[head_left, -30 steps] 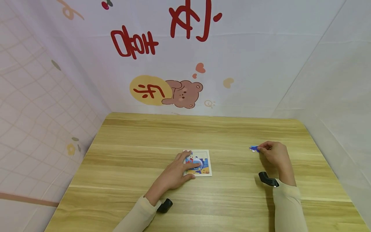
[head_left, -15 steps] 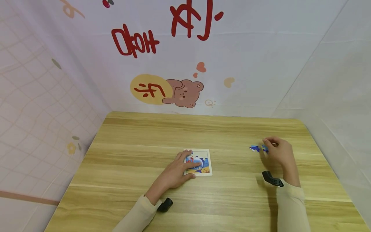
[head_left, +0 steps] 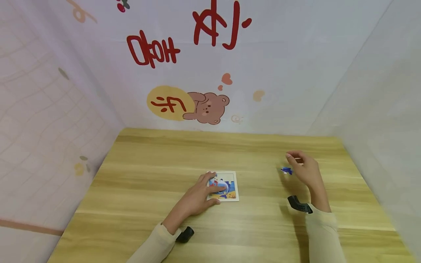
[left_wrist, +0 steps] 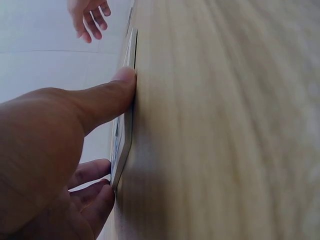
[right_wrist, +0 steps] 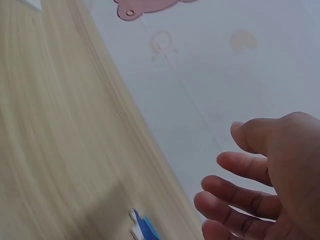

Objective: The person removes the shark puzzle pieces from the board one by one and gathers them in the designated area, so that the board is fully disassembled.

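My left hand (head_left: 194,195) holds a small square jigsaw puzzle (head_left: 232,185) with a white border and a blue and yellow picture, flat on the table. In the left wrist view the thumb presses one edge of the puzzle board (left_wrist: 126,125), while other fingers curl at its far edge. A loose blue and white puzzle piece (head_left: 287,170) lies on the right. Just beside it my right hand (head_left: 307,171) hovers with loosely bent fingers. The right wrist view shows nothing between those fingers; the blue piece (right_wrist: 146,227) sits below them. The table under the hand is partly hidden.
A wood-grain table (head_left: 148,164) runs back to a white printed cloth wall (head_left: 279,65) with a bear drawing. More cloth walls stand at both sides. A black wrist camera (head_left: 299,204) sits on each forearm.
The right hand lets go of the blue piece, draws right, then comes back left with loosened fingers. A second piece seen half a second ago is out of sight. The left hand stays put.
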A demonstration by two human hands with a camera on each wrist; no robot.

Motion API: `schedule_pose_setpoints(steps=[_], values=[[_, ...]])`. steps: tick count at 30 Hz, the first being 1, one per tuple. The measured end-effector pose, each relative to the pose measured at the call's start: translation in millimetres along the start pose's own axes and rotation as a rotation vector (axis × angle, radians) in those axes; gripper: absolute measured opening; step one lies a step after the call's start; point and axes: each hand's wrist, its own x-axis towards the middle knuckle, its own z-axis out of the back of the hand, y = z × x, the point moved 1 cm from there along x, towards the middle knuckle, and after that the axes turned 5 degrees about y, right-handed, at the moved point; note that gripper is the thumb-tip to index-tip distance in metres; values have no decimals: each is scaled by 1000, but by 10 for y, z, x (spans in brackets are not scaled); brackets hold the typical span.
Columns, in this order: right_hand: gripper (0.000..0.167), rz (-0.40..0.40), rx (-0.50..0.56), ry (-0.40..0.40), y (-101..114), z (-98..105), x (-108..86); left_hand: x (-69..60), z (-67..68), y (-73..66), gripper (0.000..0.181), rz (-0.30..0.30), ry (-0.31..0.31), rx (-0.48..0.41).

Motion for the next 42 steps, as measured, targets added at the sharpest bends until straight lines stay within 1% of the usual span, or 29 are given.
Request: schedule_pose_setpoints(steps=[3, 6, 13, 20, 22, 25, 29, 34, 39, 42], values=[[51, 13, 20, 41, 87, -146, 4, -42, -16, 21, 47, 13, -3, -9], [48, 33, 36, 58, 170, -277, 19, -56, -22, 29, 46, 8, -13, -18], [42, 99, 55, 110, 329, -533, 70, -36, -26, 7, 44, -2, -28, -31], [42, 127, 85, 144, 477, -718, 63, -18, -43, 4, 42, -8, -50, -23], [42, 138, 88, 157, 519, -769, 60, -23, -40, 1, 41, 0, -57, -31], [43, 161, 90, 172, 575, -847, 58, -31, -33, -1, 44, 23, -73, -19], [43, 184, 98, 191, 648, -944, 59, -36, -19, 4, 56, 56, -78, 27], [41, 209, 103, 219, 727, -1070, 53, -37, 16, 12, 64, 75, -47, 53], [39, 234, 109, 240, 812, -1194, 16, -60, 78, 9, 63, 96, 18, 51], [37, 241, 125, 252, 865, -1271, -21, -80, 106, 20, 60, 93, 49, 37]])
